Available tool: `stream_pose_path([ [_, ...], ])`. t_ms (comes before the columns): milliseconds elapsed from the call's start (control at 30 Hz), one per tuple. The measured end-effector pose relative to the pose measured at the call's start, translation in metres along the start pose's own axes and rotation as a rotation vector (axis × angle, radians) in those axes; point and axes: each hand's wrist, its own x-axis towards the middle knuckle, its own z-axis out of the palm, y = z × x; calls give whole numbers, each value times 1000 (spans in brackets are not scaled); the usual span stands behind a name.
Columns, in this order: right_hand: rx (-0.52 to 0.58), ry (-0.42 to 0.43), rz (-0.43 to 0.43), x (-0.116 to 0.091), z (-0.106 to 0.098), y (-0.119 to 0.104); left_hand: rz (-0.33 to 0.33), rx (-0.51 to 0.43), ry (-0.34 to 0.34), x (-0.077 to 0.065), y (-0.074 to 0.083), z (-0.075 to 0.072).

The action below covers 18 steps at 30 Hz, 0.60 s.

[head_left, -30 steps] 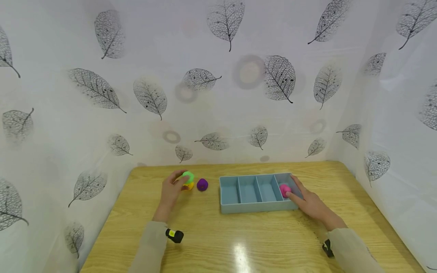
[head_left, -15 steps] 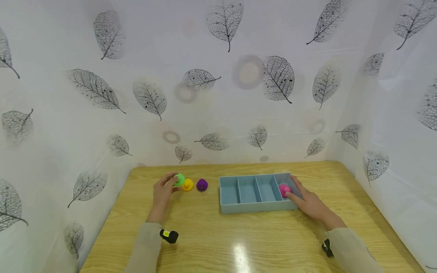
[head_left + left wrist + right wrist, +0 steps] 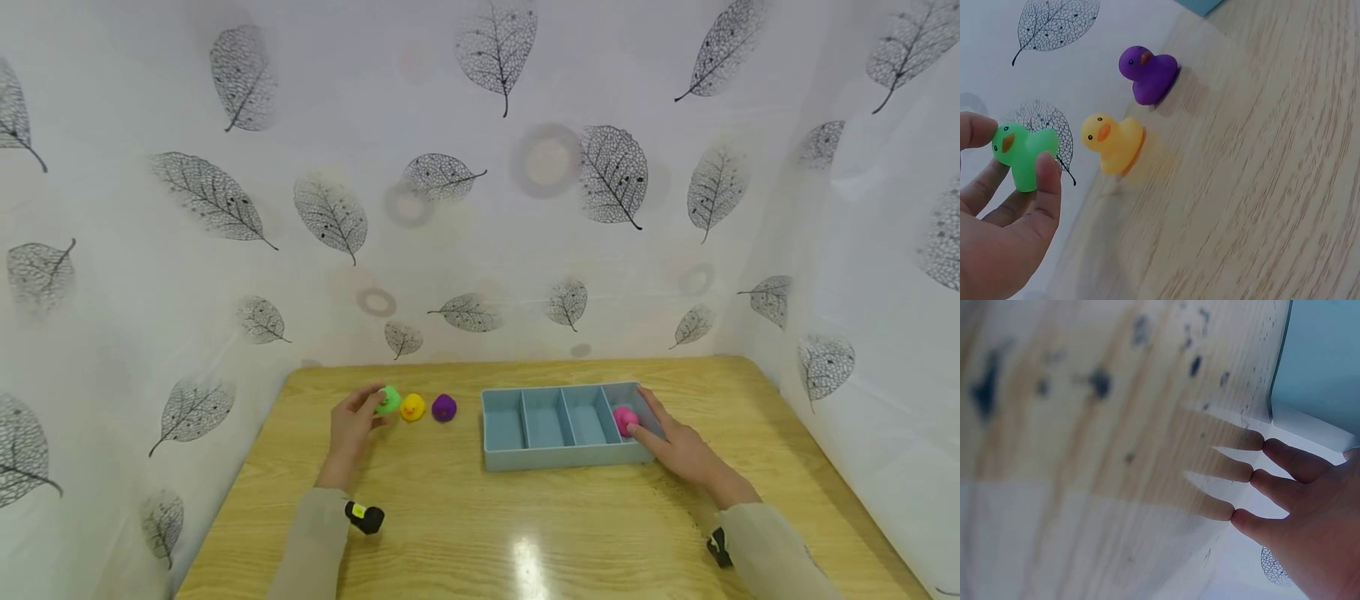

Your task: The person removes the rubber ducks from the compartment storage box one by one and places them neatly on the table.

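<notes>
My left hand [image 3: 350, 427] pinches a green rubber duck [image 3: 1025, 150] between fingers and thumb; I cannot tell whether the duck touches the table. Just right of it a yellow rubber duck [image 3: 412, 407] stands upright, and a purple rubber duck [image 3: 444, 407] follows beyond that. A blue-grey divided tray [image 3: 570, 456] lies right of the ducks. My right hand [image 3: 688, 448] grips the tray's right end, thumb inside and fingers outside. In the right wrist view its fingertips [image 3: 1244, 519] rest on the table. A pink duck-like toy [image 3: 624, 419] sits in the rightmost compartment by the thumb.
The wooden table [image 3: 450, 517] ends at a white curtain [image 3: 480, 250] printed with dark leaves, which also hangs at both sides. Small dark specks [image 3: 1100, 383] lie on the wood near my right hand. The tray's other compartments hold nothing visible.
My left hand has moved left and slightly down with the green duck, from above the yellow duck to beside it. The right hand, tray and other toys have stayed put.
</notes>
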Motion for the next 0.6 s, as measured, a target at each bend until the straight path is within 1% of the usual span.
stream_pose_path([
  [333,11,-6,6,-2,0,-2,-32,77,19,6,-8,-5],
  [600,14,1,6,-2,0,-2,-54,101,21,9,-14,-7],
])
